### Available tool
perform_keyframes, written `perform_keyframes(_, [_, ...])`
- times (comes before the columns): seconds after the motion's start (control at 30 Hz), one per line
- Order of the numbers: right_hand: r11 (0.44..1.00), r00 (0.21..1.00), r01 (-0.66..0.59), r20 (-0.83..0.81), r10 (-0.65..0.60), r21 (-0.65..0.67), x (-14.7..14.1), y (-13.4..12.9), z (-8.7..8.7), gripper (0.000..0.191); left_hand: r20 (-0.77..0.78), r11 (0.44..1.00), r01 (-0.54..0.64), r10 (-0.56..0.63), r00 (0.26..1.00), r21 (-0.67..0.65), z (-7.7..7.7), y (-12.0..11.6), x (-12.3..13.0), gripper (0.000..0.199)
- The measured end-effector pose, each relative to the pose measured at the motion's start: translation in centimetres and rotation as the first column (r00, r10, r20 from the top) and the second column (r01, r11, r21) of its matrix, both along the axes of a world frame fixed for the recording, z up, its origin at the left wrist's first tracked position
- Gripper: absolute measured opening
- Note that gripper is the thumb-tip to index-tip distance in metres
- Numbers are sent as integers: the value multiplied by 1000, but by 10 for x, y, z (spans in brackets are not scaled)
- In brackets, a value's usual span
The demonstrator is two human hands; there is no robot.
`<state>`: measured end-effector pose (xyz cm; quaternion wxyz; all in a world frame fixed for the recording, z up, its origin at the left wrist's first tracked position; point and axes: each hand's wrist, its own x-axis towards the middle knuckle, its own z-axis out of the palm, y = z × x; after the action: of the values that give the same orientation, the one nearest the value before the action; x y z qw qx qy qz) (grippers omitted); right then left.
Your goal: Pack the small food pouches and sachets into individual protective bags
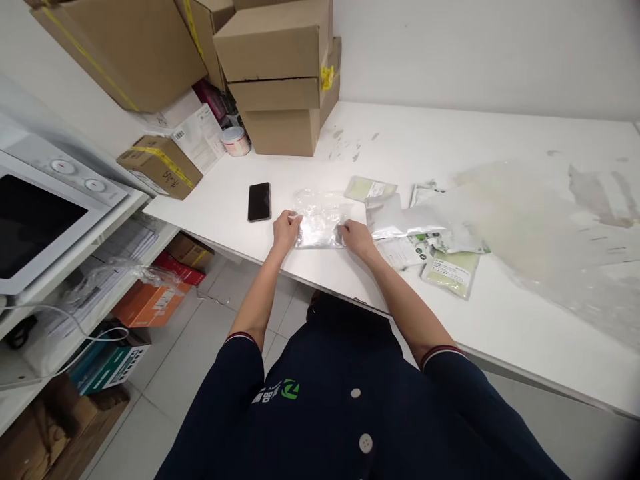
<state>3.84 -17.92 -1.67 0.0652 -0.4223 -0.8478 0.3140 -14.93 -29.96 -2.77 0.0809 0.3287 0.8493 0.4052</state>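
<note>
A silvery pouch in clear plastic wrap (320, 223) lies flat on the white table close to its front edge. My left hand (286, 229) pinches its left side, thumb and fingers closed on the wrap. On the opposite side my right hand (356, 237) grips the right edge the same way. Just beyond my right hand rest a silver foil pouch (405, 219), a white printed packet (403, 252) and a pale green packet (453, 272). Another pale green packet (370, 189) sits behind them. A black phone (259, 202) lies left of the wrapped pouch.
Stacked cardboard boxes (280, 73) stand at the back left, with a small tin (235, 141) and a taped box (160, 167) beside them. A large clear plastic sheet (545, 220) covers much of the table's right side. At far left, a microwave (50, 207) stands on a shelf.
</note>
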Motion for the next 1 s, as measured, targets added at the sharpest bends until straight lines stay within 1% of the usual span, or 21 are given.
perform_keyframes(0.1, [999,995,34,96,-35,12,-7,-3,5,27,-114,980,27,-50,992,-198,0,10,0,41])
perform_keyframes(0.13, [997,992,60,111,-66,52,-7,-5,7,28,-145,966,32,-71,987,-258,1,11,1,45])
perform_keyframes(0.2, [973,987,95,107,-120,209,-3,-9,11,41,-178,933,38,-109,978,-359,4,12,3,48])
perform_keyframes(0.23, [952,992,70,84,-99,299,0,-10,12,49,-185,917,44,-127,974,-397,6,12,4,48])
perform_keyframes(0.27, [929,998,-1,63,-24,369,5,-11,13,56,-192,904,51,-145,971,-425,8,13,4,48])
perform_keyframes(0.3, [908,993,-117,58,102,403,9,-10,13,62,-196,893,61,-164,967,-446,10,13,4,48])
perform_keyframes(0.33, [881,966,-255,73,246,398,14,-9,11,67,-199,886,71,-180,963,-459,12,14,3,46])
perform_keyframes(0.37, [847,920,-389,99,379,364,18,-8,9,71,-197,881,81,-193,961,-466,13,16,1,45])
perform_keyframes(0.4, [811,871,-489,124,476,320,20,-6,6,71,-189,878,90,-200,961,-470,15,18,-1,44])
perform_keyframes(0.43, [788,837,-545,141,528,287,22,-5,3,67,-176,877,97,-201,964,-470,16,20,-2,44])
perform_keyframes(0.47, [780,826,-563,149,544,274,23,-3,0,62,-159,878,106,-202,966,-467,16,21,-4,44])
perform_keyframes(0.57, [787,840,-540,140,524,297,23,-1,-3,55,-108,872,165,-239,965,-461,19,19,-9,42])
perform_keyframes(0.63, [788,836,-548,135,532,283,27,-3,3,53,-92,860,221,-293,952,-459,22,4,-9,38])
perform_keyframes(0.7, [783,818,-574,132,560,239,36,-7,13,51,-100,865,275,-346,933,-420,24,-23,-6,36])
perform_keyframes(0.73, [780,808,-589,128,575,214,42,-10,18,50,-112,876,316,-378,919,-366,25,-40,-3,38])
perform_keyframes(0.77, [774,796,-605,120,594,186,47,-12,24,50,-98,872,390,-434,896,-297,26,-58,2,41])
perform_keyframes(0.83, [758,769,-639,91,632,131,58,-15,34,49,-1,801,569,-579,815,-186,25,-91,13,49])
perform_keyframes(0.87, [749,756,-655,70,651,102,61,-15,38,48,49,777,610,-611,790,-153,24,-103,20,53])
perform_keyframes(0.9, [740,743,-670,45,668,66,63,-14,42,48,89,773,621,-615,783,-127,21,-112,27,57])
perform_keyframes(0.93, [731,732,-682,19,681,24,62,-11,45,47,110,793,601,-591,799,-103,18,-117,33,59])
perform_keyframes(1.0, [725,728,-686,-47,684,-58,56,-4,47,44,113,875,482,-475,872,-44,7,-115,41,49])
